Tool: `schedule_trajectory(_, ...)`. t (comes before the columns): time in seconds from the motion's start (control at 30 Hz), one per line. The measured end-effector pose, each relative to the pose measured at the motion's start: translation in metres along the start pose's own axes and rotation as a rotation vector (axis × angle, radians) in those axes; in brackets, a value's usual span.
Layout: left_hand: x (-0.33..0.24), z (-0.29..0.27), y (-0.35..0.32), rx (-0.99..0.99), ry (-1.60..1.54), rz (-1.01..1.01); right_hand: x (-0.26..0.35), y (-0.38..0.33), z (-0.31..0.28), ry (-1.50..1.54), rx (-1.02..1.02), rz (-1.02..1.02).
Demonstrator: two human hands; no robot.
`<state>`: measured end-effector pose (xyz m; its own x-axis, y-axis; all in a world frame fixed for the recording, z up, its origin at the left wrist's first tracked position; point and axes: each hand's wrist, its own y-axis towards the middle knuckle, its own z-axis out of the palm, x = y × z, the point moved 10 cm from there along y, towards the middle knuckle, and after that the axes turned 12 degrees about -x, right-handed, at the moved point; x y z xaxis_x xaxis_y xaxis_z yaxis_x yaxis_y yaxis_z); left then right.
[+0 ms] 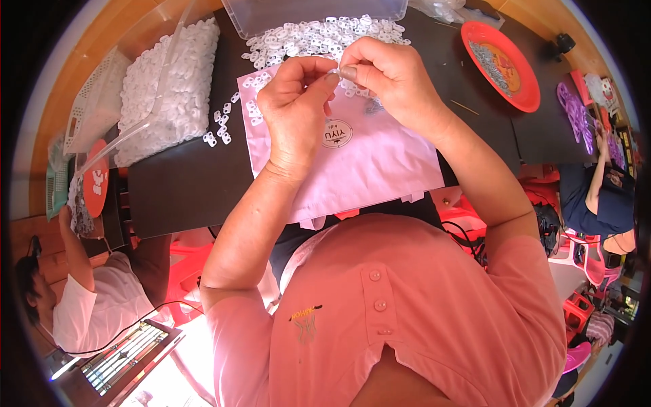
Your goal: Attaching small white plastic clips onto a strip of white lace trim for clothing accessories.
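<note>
My left hand (295,108) and my right hand (397,81) meet over the far part of a pink cloth bag (380,166). Thumb and forefinger of each are pinched together, tip to tip, around a small white piece (335,70) that the fingers mostly cover. Just beyond them spreads a heap of small white plastic pieces (298,41) with dark holes. More such pieces (254,112) lie on the bag beside my left hand. A few small grey bits (373,106) rest on the bag below my right hand.
A large clear bag of white pieces (169,88) stands at left on the dark table (169,197). A clear plastic bin (312,13) is behind the heap. At right sits a red plate (529,95) with grey bits (489,68). Co-workers (102,298) sit on both sides.
</note>
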<state>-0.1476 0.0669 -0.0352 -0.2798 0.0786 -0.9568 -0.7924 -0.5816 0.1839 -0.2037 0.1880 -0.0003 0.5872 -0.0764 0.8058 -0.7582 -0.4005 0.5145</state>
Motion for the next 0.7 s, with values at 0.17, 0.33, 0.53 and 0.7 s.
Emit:
schedule_trajectory(0.17, 0.004, -0.007, 0.001, -0.035, -0.002, -0.043, 0.0, -0.001, 0.008, -0.016, 0.004, 0.015)
schedule_trajectory(0.33, 0.003, -0.007, 0.002, -0.052, -0.044, -0.096, -0.015, -0.005, 0.005, 0.022, 0.001, 0.084)
schedule_trajectory(0.53, 0.01, -0.002, 0.003, 0.025, -0.169, -0.165, -0.016, -0.007, 0.003, 0.006, -0.001, 0.1)
schedule_trajectory(0.7, 0.014, 0.001, 0.002, 0.015, -0.107, -0.214, -0.017, -0.006, 0.0, 0.006, -0.023, 0.089)
